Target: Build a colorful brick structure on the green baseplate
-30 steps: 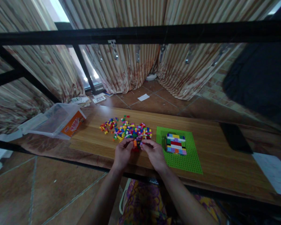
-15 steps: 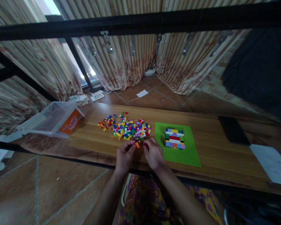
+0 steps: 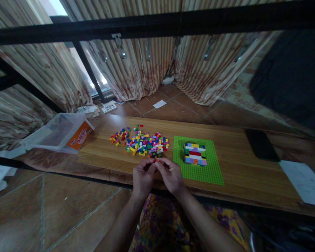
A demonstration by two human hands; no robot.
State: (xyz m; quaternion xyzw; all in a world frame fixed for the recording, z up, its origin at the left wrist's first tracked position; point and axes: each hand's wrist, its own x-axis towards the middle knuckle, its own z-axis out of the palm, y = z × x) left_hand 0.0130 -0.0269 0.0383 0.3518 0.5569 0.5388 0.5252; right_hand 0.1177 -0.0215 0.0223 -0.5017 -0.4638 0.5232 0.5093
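My left hand (image 3: 143, 176) and my right hand (image 3: 170, 175) meet at the fingertips over the near side of the table. Both are closed in a pinch on small red toy bricks (image 3: 156, 160), mostly hidden by my fingers, so I cannot tell how many there are. Just beyond them lies a loose pile of multicoloured toy bricks (image 3: 144, 142). To the right of my right hand, a block of joined bricks (image 3: 195, 154) in coloured rows sits on a green baseplate (image 3: 212, 171).
A clear plastic bin (image 3: 56, 131) with an orange label stands at the table's left end. On the right of the wooden table (image 3: 233, 168) lie a dark flat object (image 3: 261, 145) and a white sheet (image 3: 303, 182). A black bar (image 3: 147, 26) crosses above.
My hands have come together from slightly apart, the right moving left, and their fingertips now meet. The orange brick seen between them is now hidden or out of sight.
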